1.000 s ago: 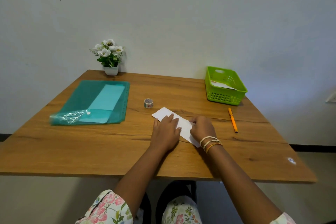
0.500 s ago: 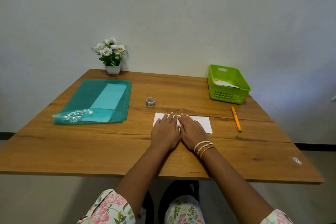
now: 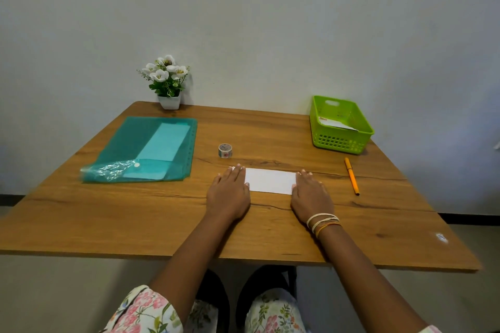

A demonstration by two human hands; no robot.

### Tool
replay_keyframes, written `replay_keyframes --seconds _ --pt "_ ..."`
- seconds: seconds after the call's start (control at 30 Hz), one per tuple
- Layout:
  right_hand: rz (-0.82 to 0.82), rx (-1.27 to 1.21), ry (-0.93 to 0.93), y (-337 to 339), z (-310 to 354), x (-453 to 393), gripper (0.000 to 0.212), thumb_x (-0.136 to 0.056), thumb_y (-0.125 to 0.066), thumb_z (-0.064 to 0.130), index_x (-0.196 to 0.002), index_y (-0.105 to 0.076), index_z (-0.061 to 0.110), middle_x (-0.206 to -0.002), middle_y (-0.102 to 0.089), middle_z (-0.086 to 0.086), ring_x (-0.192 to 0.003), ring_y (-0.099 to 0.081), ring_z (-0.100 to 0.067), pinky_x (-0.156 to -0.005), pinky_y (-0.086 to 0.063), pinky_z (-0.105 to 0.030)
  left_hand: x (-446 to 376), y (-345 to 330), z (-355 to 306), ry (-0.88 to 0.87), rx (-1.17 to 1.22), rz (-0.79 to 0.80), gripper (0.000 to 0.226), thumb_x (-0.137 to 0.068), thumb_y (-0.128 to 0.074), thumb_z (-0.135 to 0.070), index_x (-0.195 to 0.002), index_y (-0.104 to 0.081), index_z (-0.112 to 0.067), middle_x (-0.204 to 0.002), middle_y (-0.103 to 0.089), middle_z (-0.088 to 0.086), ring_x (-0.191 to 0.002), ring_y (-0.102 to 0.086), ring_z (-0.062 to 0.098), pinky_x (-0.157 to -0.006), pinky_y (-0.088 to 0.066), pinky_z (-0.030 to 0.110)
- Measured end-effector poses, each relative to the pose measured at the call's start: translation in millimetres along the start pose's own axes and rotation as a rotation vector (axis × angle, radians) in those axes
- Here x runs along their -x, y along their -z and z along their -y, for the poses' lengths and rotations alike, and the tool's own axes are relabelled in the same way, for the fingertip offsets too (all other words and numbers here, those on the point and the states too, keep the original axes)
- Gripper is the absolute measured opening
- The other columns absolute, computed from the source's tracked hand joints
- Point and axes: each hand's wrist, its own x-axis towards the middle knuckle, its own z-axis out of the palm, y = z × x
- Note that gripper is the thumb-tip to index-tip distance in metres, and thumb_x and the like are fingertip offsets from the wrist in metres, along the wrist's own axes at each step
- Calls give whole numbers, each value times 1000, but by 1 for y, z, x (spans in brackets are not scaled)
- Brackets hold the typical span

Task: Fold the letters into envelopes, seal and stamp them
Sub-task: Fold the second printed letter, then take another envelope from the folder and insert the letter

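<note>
Two flat palms, left hand (image 3: 228,193) and right hand (image 3: 311,196), press white folded letter (image 3: 270,180).

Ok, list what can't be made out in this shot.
Head view only:
- Paper: both ends lie under the left hand and right hand; folds unreadable.
- Basket: its wall hides most of the contents.
- Tape roll: print too small.
- Folder: tinted plastic blurs the sheets inside.
</note>
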Motion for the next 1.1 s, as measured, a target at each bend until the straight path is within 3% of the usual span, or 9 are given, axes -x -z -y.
replay_keyframes --seconds 0.13,0.2,0.5,0.7,0.8,0.97,1.1 --pt "-7 -94 259 -1 15 10 49 -100 -35 36 -147 -33 21 -156 -28 0 -146 -21 -15 -117 -19 -35 1 1 0 -3 -4 -9 54 -103 -21 -37 -153 -14 -19 -162 -11 -2 -148 -9 14 -120 -11 39" --pt "29 -133 287 -3 21 11 45 -101 -36 34 -145 -37 26 -155 -31 4 -145 -23 -13 -116 -20 -34 2 2 -1 1 2 -20 55 -103 -22 -38 -153 -14 -18 -162 -11 0 -148 -9 15 -120 -11 39" --pt "28 -21 25 -8 29 -12 57 -98 -30 44 -149 -28 17 -158 -23 -6 -146 -19 -22 -118 -18 -42 3 4 -2 18 31 -42 58 -101 -27 -43 -152 -20 -15 -160 -17 5 -148 -14 19 -119 -14 39" --pt "48 -5 -21 -6 30 -27 59 -98 -29 44 -149 -26 15 -158 -22 -7 -146 -16 -23 -118 -16 -44 4 5 -1 12 52 -49 56 -101 -30 -41 -150 -25 -16 -160 -20 4 -148 -15 19 -119 -14 38" --pt "-54 -13 8 -7 33 -22 57 -97 -34 40 -147 -29 14 -157 -24 -8 -147 -16 -24 -117 -16 -44 6 7 0 24 99 -92 51 -99 -37 -37 -145 -36 -16 -156 -29 6 -146 -21 20 -119 -19 38" --pt "-165 -47 164 -10 52 -9 42 -92 -46 26 -132 -52 12 -148 -40 -12 -141 -31 -27 -114 -28 -40 9 16 10 83 72 -267 42 -90 -50 -26 -131 -51 -16 -145 -44 6 -140 -31 21 -119 -16 45" --pt "-182 -158 268 -15 80 -3 31 -90 -47 23 -117 -61 15 -124 -56 -4 -114 -54 -20 -92 -48 -31 10 29 43 201 -16 -314 47 -87 -51 -22 -133 -50 -14 -152 -34 13 -144 -24 27 -117 -9 52"
